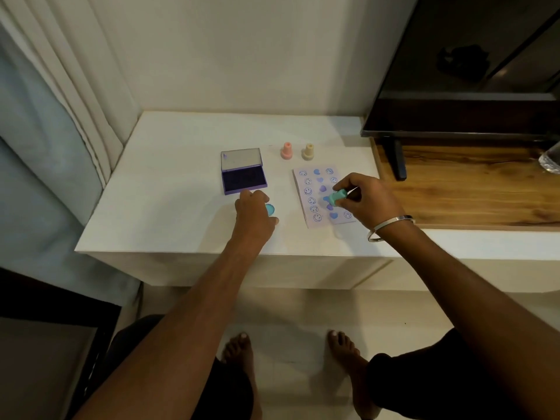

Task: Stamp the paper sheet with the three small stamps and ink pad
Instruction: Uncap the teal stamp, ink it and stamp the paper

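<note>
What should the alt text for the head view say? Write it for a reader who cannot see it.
A person's right hand holds a teal stamp tilted over a paper sheet printed with blue smileys and hearts, while the left hand holds a teal cap. On the white table an open purple ink pad, pink stamp and yellow stamp stand behind.

Soft, dim indoor light, faint shadows, mild overall blur, and wide-angle bending at the edges.
</note>
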